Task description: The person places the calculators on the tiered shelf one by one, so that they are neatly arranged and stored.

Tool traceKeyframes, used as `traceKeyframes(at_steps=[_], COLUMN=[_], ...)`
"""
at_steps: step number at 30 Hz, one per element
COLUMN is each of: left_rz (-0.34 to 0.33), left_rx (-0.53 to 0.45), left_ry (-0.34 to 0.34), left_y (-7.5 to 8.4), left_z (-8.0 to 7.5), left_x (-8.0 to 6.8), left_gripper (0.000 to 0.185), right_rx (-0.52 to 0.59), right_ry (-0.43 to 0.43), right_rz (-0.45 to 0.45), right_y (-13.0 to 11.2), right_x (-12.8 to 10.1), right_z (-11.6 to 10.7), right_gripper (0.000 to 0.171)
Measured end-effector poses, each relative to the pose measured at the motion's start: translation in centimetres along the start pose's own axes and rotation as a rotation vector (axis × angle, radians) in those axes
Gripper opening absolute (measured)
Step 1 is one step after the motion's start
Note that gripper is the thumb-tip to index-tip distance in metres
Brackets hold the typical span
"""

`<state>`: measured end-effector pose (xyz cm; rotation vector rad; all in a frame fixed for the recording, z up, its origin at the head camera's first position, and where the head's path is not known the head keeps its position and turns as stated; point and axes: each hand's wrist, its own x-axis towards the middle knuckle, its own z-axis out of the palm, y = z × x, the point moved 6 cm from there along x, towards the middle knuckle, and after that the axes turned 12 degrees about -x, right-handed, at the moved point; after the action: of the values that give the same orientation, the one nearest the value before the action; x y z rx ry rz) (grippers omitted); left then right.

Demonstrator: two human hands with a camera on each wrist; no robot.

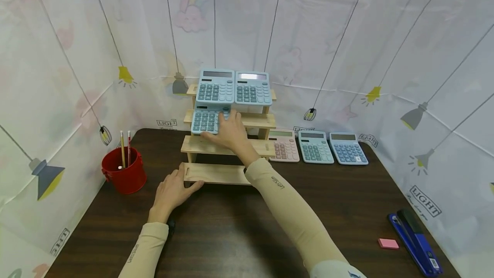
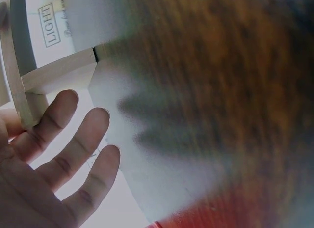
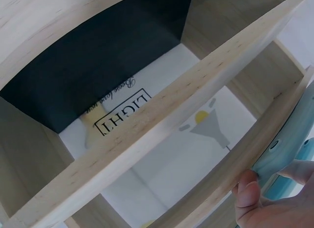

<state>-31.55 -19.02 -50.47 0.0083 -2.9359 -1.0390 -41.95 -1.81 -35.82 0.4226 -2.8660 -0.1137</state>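
Holding teal calculator [image 1: 206, 119] w/ right hand [image 1: 231, 134], grip clamped, on wooden rack [image 1: 227, 147].
Left hand [image 1: 171, 192] flat, fingers apart, against rack base.

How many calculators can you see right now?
6: two side by side on the rack's top step, one on the second step in the right hand, three in a row on the table.

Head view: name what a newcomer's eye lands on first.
First, the stepped wooden rack at the dark table's middle, with two light-blue calculators on its top step. The right hand holds a third calculator at the second step, and the left hand rests against the lowest step. A red cup stands left.
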Motion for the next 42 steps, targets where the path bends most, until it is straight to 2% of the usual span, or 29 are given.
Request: traceKeyframes(at_steps=[9, 16, 21, 28, 33, 37, 42], left_rz=[0.004, 0.011, -0.001, -0.005, -0.015, -0.01, 0.004], left_rx=[0.002, 0.009, 0.002, 0.005, 0.002, 0.004, 0.019], left_ry=[-0.008, 0.004, 0.007, 0.004, -0.001, 0.006, 0.004], left_y=[0.3, 0.5, 0.4, 0.2, 0.3, 0.2, 0.1], left_z=[0.1, -0.3, -0.3, -0.3, -0.4, -0.3, 0.0], left_x=[0.0, 0.2, 0.1, -0.1, -0.1, 0.0, 0.0], left_gripper=[0.112, 0.113, 0.114, 0.113, 0.113, 0.113, 0.113], right_rx=[0.092, 0.165, 0.178, 0.275, 0.301, 0.338, 0.338], right_ry=[0.008, -0.003, 0.019, 0.085, 0.107, 0.097, 0.045], right_rz=[0.002, 0.021, 0.052, 0.087, 0.131, 0.189, 0.267], right_y=[1.6, 4.1, 6.8, 10.4, 13.1, 15.9, 19.7], right_x=[-1.7, -3.9, -5.2, -7.7, -9.0, -9.8, -10.6], right_z=[-0.2, -0.7, -0.2, 0.2, 0.9, 1.8, 4.3], right_gripper=[0.099, 0.092, 0.089, 0.081, 0.078, 0.079, 0.085])
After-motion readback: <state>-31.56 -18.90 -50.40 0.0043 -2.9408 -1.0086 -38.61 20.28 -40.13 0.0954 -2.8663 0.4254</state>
